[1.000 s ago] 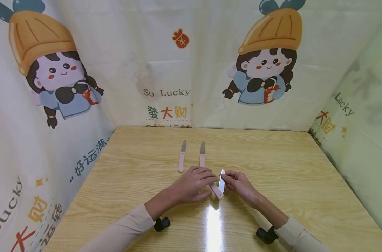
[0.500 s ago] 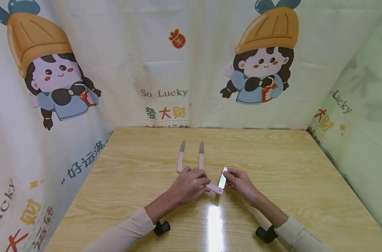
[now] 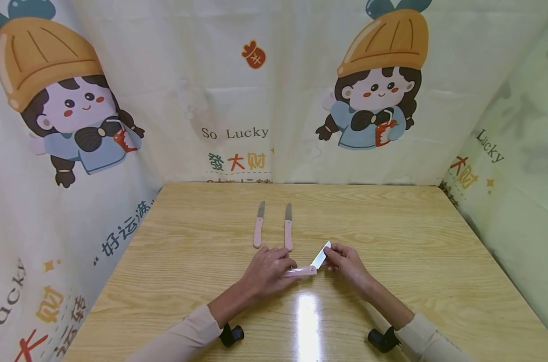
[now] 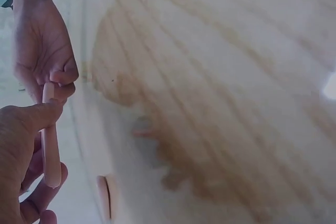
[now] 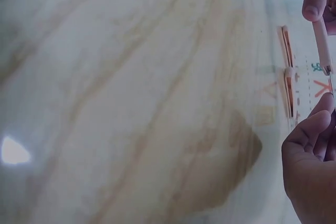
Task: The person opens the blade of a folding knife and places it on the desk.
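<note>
A folding knife (image 3: 304,271) with a pink handle and a shiny blade is held between both hands, its blade swung partway out at an angle to the handle. My left hand (image 3: 268,270) grips the handle, thumb on top in the left wrist view, where the pink handle (image 4: 51,150) runs down past the fingers. My right hand (image 3: 348,263) pinches the blade near its tip. In the right wrist view the right hand's fingers (image 5: 310,135) sit below the handle's pivot end, hiding most of the blade.
Two more pink-handled folding knives, a left one (image 3: 258,232) and a right one (image 3: 288,229), lie unfolded on the wooden table (image 3: 382,216), blades pointing away. A printed curtain (image 3: 296,100) stands behind the table. Black wrist cameras (image 3: 232,335) hang under both sleeves.
The left hand has closed its fingers round the handle and turned it toward level. The blade has swung wider from the handle, its tip moving right with the right hand.
</note>
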### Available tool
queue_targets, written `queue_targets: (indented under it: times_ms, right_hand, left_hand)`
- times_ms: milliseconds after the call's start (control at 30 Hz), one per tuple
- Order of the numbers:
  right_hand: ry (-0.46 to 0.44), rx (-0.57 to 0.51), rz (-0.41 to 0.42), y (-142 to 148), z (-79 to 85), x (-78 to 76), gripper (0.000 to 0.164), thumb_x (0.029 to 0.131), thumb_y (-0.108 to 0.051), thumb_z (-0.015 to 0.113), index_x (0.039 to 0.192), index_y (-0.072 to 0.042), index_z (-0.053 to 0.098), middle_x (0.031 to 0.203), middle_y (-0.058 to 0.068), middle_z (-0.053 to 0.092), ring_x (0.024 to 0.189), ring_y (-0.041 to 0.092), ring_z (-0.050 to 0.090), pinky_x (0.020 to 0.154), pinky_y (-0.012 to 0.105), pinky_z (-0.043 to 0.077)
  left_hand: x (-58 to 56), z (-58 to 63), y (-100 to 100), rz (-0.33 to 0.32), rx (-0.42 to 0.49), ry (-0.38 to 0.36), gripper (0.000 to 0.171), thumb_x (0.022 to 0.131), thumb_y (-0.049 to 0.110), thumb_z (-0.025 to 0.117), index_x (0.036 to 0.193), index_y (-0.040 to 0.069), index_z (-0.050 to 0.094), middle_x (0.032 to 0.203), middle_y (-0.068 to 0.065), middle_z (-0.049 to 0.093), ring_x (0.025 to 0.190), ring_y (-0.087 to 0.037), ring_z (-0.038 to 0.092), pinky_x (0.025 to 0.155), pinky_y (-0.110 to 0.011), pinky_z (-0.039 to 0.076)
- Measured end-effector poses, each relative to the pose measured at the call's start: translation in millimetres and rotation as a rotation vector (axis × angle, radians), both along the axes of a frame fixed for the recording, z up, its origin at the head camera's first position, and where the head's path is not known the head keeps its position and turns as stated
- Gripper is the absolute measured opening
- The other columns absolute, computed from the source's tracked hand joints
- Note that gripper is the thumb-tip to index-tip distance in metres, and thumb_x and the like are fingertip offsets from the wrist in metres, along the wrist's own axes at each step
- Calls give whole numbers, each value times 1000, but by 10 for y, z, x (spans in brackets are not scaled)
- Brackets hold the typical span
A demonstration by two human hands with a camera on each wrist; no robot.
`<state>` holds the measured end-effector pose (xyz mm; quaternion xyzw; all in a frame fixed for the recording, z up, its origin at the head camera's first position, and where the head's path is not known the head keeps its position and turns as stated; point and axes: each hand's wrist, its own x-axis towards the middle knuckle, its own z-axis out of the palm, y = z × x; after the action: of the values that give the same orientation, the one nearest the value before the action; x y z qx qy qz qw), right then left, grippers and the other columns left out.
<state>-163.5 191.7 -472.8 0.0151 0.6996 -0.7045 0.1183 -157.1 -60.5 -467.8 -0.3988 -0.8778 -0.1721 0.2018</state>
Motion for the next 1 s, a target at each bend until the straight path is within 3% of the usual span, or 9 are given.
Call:
queue_targets:
  times_ms: [200, 367, 500, 567, 767, 867, 1000]
  right_hand:
    - [-36, -75, -11, 2, -20, 24, 22, 106, -12, 55, 108, 10, 56, 90, 8, 68, 82, 15, 68, 76, 27, 55]
    - [-50, -153, -5, 6, -1, 30, 18, 107, -10, 54, 106, 8, 54, 94, 12, 68, 85, 17, 71, 83, 31, 56]
    - [-58, -165, -20, -1, 19, 25, 22, 107, -11, 54, 112, 10, 53, 97, 14, 69, 87, 18, 71, 85, 32, 56]
    - [-61, -161, -24, -8, 25, 24, 30, 107, -15, 56, 118, 12, 52, 102, 16, 68, 91, 20, 71, 87, 33, 55]
    - [-46, -109, 76, -49, 22, 57, 54, 106, -24, 56, 139, 17, 43, 121, 25, 63, 104, 23, 68, 92, 36, 53]
    - [-21, -98, 147, -99, 20, 66, 55, 106, -22, 58, 142, 16, 43, 127, 25, 63, 109, 24, 67, 94, 39, 53]
    - [10, -74, 192, -173, 34, 57, 56, 105, -25, 60, 145, 11, 45, 128, 19, 64, 115, 26, 64, 95, 44, 52]
  left_hand:
    - [23, -30, -1, 20, 27, 7, 22, 82, 36, 86, 88, 15, 79, 77, 8, 62, 59, -3, 44, 58, -23, 31]
    - [36, -24, 8, 66, 63, 7, 21, 83, 32, 85, 87, 13, 78, 79, 5, 67, 60, -3, 49, 57, -23, 38]
    - [50, -12, 20, 108, 98, -34, 22, 82, 33, 86, 87, 13, 78, 78, 6, 65, 61, -3, 50, 59, -24, 43]
    - [58, -6, 30, 130, 143, -105, 21, 83, 32, 86, 88, 13, 78, 79, 6, 65, 62, -3, 51, 59, -24, 43]
    - [84, 61, 80, 248, 461, -487, 22, 87, 33, 83, 91, 13, 77, 82, 9, 64, 67, -4, 58, 57, -24, 48]
    - [77, 90, 123, 259, 557, -594, 22, 88, 33, 81, 92, 12, 76, 81, 9, 65, 68, -6, 61, 58, -26, 51]
    - [65, 98, 202, 228, 597, -688, 22, 92, 34, 77, 93, 11, 78, 80, 8, 67, 67, -8, 61, 58, -27, 51]
